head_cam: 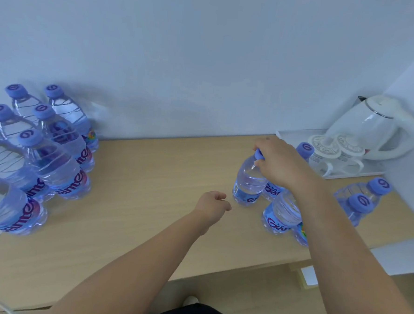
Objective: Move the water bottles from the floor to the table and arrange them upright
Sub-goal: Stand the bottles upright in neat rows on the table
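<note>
Head view. Right hand (pixel 277 162) grips the cap end of a water bottle (pixel 249 183) from above — fingers curled round the neck. The bottle stands upright on the desk (pixel 151 177), long axis vertical, base apparently down on the wood. Left hand (pixel 212 205) hangs loosely curled just left of the bottle's base, holding nothing.

Right cluster (pixel 282 215): several more bottles close behind and right of the held one, partly hidden by the forearm. Left cluster (pixel 56 152): upright bottles, well apart. Between the clusters — bare wood, the open room for moving. White tray (pixel 297 135) with kettle (pixel 375 126) sits beyond, in the corner. Desk front edge is near the person.

Judgement: bottle looks placed; letting go comes next.
</note>
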